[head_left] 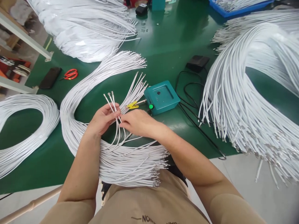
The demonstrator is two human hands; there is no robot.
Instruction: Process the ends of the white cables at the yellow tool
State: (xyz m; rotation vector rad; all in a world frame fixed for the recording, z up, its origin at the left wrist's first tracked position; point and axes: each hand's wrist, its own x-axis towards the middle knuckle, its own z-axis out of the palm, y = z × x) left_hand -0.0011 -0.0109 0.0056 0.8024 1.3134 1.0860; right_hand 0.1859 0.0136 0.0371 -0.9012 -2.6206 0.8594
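Observation:
Several white wires (118, 133) are pinched between the thumb and fingers of my left hand (104, 119), their metal-tipped ends sticking up above it. My right hand (136, 123) is closed at the same wires, thumb and forefinger gripping them just beside the left fingertips. Behind the right hand, a yellow clip (132, 105) sits on a metal rod from a teal box (162, 97) with a green button. A curved bundle of white wires (72, 102) lies around both hands, one end close to my body (133, 165).
Large heaps of white wires stand at back left (81, 34) and right (233, 77); a coil (50, 115) lies at left. Red-handled scissors (71, 74), a black phone (50, 77), a black pedal-like block (197, 63) with cables, and a blue tray (243, 11) are on the green table.

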